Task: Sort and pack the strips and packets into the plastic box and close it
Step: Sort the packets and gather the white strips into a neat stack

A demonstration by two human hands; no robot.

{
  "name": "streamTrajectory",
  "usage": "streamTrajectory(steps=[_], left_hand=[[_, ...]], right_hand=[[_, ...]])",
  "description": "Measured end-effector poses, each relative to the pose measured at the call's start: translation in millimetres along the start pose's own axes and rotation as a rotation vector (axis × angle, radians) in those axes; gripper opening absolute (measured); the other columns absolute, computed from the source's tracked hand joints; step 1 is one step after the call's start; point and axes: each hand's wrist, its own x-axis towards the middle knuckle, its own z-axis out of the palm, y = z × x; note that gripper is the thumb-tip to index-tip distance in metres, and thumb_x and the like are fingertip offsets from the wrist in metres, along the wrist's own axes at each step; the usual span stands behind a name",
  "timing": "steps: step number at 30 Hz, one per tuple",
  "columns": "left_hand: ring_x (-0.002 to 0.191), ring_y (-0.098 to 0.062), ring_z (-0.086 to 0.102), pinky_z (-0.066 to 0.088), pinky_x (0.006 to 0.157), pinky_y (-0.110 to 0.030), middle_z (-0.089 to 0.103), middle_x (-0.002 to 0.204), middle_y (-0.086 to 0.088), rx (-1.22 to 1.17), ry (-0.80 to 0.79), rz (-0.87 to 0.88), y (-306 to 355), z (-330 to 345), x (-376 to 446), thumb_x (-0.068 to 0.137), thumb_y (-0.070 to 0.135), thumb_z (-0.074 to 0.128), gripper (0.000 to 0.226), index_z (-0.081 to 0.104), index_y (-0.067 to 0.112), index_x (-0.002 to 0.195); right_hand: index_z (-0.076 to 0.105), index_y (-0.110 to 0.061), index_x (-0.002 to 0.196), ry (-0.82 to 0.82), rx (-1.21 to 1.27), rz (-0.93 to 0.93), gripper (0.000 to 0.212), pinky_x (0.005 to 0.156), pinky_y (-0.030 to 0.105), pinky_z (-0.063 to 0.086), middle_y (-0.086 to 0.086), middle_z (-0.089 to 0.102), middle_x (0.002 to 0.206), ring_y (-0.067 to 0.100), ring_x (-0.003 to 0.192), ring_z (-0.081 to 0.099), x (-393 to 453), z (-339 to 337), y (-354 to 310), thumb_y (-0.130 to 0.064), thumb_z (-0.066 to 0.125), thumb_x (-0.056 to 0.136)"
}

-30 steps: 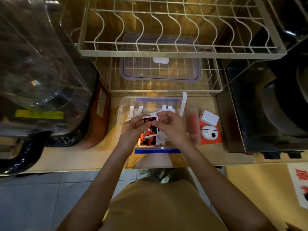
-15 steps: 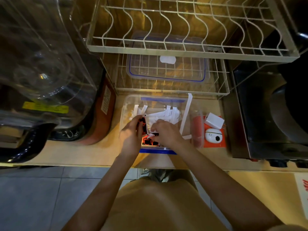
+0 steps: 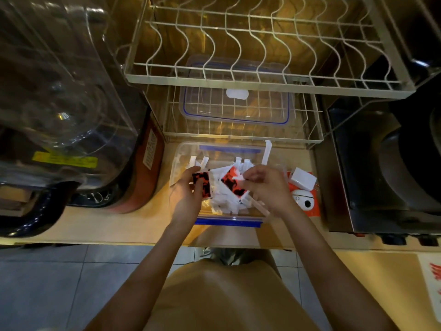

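A clear plastic box (image 3: 185, 152) with blue clips sits open on the wooden counter, full of loose white strips (image 3: 226, 203). My left hand (image 3: 188, 199) holds a red-and-black packet (image 3: 202, 181) over the box's left side. My right hand (image 3: 265, 189) grips a second red-and-black packet (image 3: 231, 182) above the strips, its fingers covering the packet's right edge. The two packets are a little apart. The box's clear lid (image 3: 236, 108) with a blue seal lies on the wire shelf behind the box.
A wire dish rack (image 3: 262, 75) overhangs the lid. A white box (image 3: 304, 179) and a white round device (image 3: 303, 201) lie on an orange card right of the plastic box. A clear dome appliance (image 3: 59, 103) stands left, a dark stove (image 3: 393, 175) right.
The hands were together on one bunch of packets low in the box; now they have lifted and drawn apart, each holding a separate packet.
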Motion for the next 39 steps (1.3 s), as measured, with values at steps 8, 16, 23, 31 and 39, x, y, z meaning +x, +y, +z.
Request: streamTrajectory(steps=[8,16,23,31,39], left_hand=[[0.081,-0.024,0.066,0.057,0.063,-0.031,0.066,0.097,-0.011,-0.405,-0.229,-0.312,25.3,8.4,14.9,0.09,0.01,0.053,0.023,0.062,0.015,0.111],[0.09,-0.022,0.064,0.052,0.077,-0.029,0.068,0.09,-0.006,-0.309,-0.371,-0.135,22.2,15.4,12.3,0.085,0.0,0.055,0.023,0.064,0.009,0.104],[0.083,0.001,0.066,0.054,0.076,-0.013,0.068,0.092,-0.003,-0.236,-0.509,0.028,15.9,20.6,9.8,0.086,-0.006,0.053,0.041,0.055,0.016,0.122],[0.093,-0.009,0.055,0.039,0.069,0.002,0.06,0.106,0.003,0.005,-0.45,0.122,13.9,22.3,23.9,0.084,0.005,0.062,0.027,0.067,0.006,0.11],[0.065,-0.002,0.05,0.038,0.057,-0.005,0.059,0.079,-0.005,0.087,-0.487,0.049,11.6,25.3,29.6,0.088,0.005,0.053,0.016,0.068,0.008,0.083]], right_hand=[[0.062,-0.019,0.075,0.096,0.342,0.142,0.015,0.049,0.018,0.043,-0.004,0.065,0.074,0.007,0.058,0.057,-5.1,23.7,1.2,-0.011,0.076,0.075],[0.058,-0.016,0.083,0.094,0.234,0.147,0.017,0.062,0.017,0.044,-0.006,0.061,0.079,0.007,0.076,0.059,-2.7,30.7,13.0,-0.012,0.073,0.077],[0.064,-0.012,0.096,-0.036,0.03,0.09,0.013,0.058,0.017,0.051,0.006,0.068,0.086,0.014,0.078,0.066,2.4,18.4,25.9,-0.011,0.066,0.083],[0.069,-0.01,0.108,0.041,-0.163,-0.119,0.026,0.083,0.032,0.055,0.01,0.072,0.101,0.02,0.09,0.068,13.1,25.5,30.3,-0.005,0.065,0.083],[0.062,-0.01,0.115,0.02,-0.102,-0.067,0.025,0.081,0.03,0.054,0.012,0.071,0.106,0.019,0.09,0.066,16.9,31.8,29.8,-0.01,0.057,0.09]])
